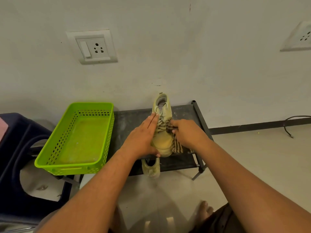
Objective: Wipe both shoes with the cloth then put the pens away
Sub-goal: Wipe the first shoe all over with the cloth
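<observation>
At centre frame in the head view, a pale yellow sneaker (162,140) lies lengthwise on the top shelf of a dark shoe rack (131,120), toe toward the camera. The left hand (141,140) lies flat against its left side, fingers straight and together, thumb across the toe. The right hand (186,132) has its fingers curled, bunching a brown striped cloth (177,146) against the sneaker's right side. The fingertips are mostly buried in the fabric, and much of the cloth is hidden under the hand. Just below the left thumb, a second sneaker (151,169) pokes out from the rack's lower level, only one end showing. Left of centre, a green perforated basket (67,169) sits at the rack's end. At the upper right edge, a wall socket (297,36) is cut off.
</observation>
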